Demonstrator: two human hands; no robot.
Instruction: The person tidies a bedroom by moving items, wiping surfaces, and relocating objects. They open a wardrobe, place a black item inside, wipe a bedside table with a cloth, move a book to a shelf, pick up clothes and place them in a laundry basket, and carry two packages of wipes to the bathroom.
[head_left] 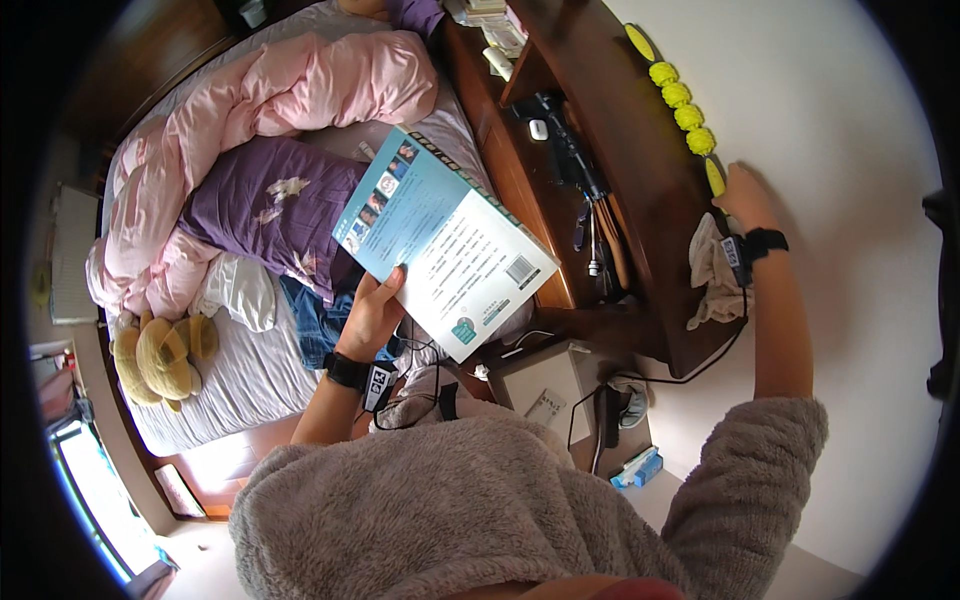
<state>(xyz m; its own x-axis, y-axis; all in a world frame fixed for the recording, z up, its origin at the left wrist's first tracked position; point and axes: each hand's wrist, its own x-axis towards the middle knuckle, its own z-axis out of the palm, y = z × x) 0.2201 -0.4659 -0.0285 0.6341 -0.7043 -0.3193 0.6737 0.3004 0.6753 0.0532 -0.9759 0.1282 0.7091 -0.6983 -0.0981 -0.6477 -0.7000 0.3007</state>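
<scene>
My left hand (372, 312) grips a blue-and-white book (452, 240) by its lower left edge, thumb on the cover that faces up. This cover carries small pictures, lines of print and a barcode. At the right, my right hand (745, 200) closes on the near handle of a yellow massage roller (688, 117), a row of knobbly balls between two handles. The roller lies along the top of a dark wooden cabinet (640, 190). Just below that hand, a crumpled beige cloth (712, 270) rests on the cabinet's end.
Left of me is a bed with a pink quilt (300, 80), a purple pillow (270, 200), jeans (318, 325) and a plush toy (165, 355). An open shelf (570, 160) holds dark, long items and a white case. A black cable (690, 378) runs from my right wrist.
</scene>
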